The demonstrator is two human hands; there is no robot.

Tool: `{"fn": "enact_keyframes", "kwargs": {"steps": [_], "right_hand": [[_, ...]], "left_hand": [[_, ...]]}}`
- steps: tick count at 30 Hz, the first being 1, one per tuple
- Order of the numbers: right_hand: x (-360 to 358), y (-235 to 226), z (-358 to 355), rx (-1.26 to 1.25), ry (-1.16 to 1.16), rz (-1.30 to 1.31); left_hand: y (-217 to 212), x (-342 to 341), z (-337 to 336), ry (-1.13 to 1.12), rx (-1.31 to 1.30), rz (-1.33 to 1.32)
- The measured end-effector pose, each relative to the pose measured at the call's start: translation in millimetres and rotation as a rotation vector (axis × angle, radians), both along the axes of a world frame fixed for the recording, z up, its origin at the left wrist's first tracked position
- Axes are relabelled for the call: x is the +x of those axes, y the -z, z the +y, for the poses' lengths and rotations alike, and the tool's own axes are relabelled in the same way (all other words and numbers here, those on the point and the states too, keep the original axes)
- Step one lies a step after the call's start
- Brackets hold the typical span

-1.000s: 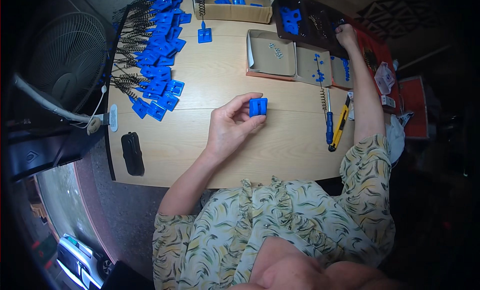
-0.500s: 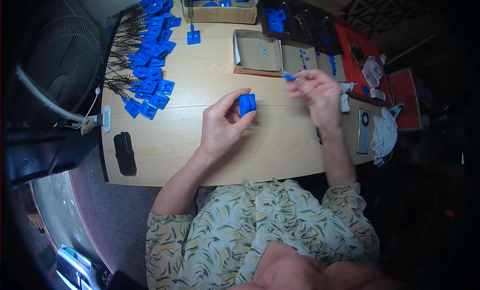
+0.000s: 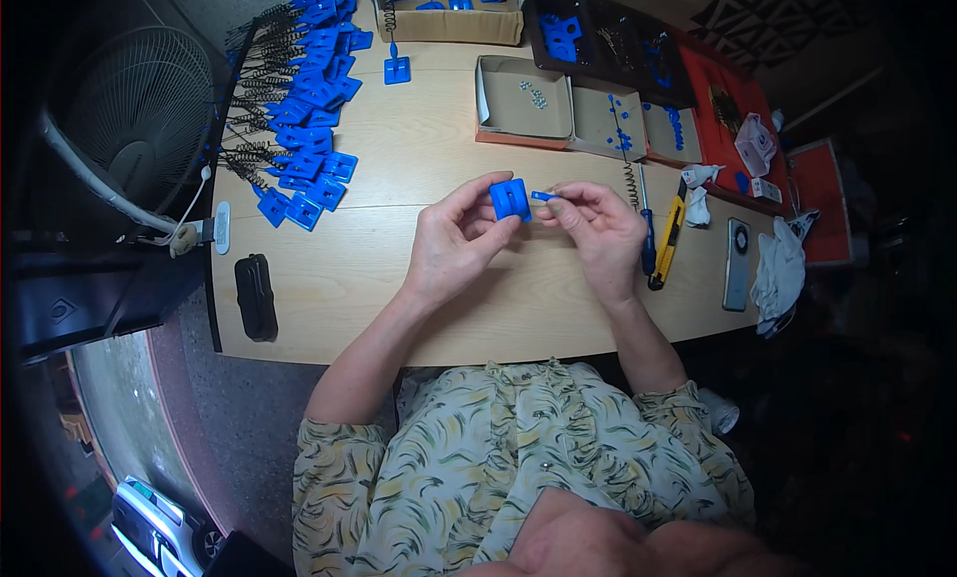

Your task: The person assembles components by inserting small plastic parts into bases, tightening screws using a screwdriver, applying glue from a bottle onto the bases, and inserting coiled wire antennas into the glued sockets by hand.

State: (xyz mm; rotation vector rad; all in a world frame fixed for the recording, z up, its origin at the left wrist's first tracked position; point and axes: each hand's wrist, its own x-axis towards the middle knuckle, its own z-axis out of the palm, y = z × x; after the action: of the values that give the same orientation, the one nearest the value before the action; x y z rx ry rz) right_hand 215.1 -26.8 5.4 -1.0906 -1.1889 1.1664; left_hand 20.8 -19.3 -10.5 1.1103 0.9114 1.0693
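Note:
Above the middle of the table, my left hand (image 3: 451, 240) grips a square blue plastic block (image 3: 509, 199) between thumb and fingers, its slotted face turned partly to the right. Just right of it, my right hand (image 3: 598, 233) pinches a small blue plastic piece (image 3: 542, 195) by one end. The free end of that piece points at the block, with a narrow gap between them. A finished-looking blue square with a black spring (image 3: 397, 69) lies alone farther back. At the left, many similar blue squares with springs (image 3: 311, 129) are heaped in a long row.
Shallow cardboard boxes (image 3: 520, 134) with small metal and blue parts stand at the back right, before a dark divided tray (image 3: 608, 49). A yellow cutter (image 3: 668, 243), a blue-handled screwdriver (image 3: 648, 240) and a phone (image 3: 736, 263) lie at right. A black case (image 3: 256, 296) rests at left, near a fan (image 3: 135, 129).
My right hand has come down and left with the small blue piece, close to the block. The block in my left hand has turned, showing its slotted face. The view has shifted slightly.

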Motion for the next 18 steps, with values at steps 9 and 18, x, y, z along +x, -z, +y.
{"fn": "enact_keyframes", "kwargs": {"steps": [9, 18], "right_hand": [[-4, 0, -5, 0.451, 0.008, -0.651], [1, 13, -10, 0.703, 0.039, -0.864]], "left_hand": [[7, 3, 3, -0.056, 0.006, 0.091], [6, 6, 2, -0.066, -0.021, 0.029]]}}
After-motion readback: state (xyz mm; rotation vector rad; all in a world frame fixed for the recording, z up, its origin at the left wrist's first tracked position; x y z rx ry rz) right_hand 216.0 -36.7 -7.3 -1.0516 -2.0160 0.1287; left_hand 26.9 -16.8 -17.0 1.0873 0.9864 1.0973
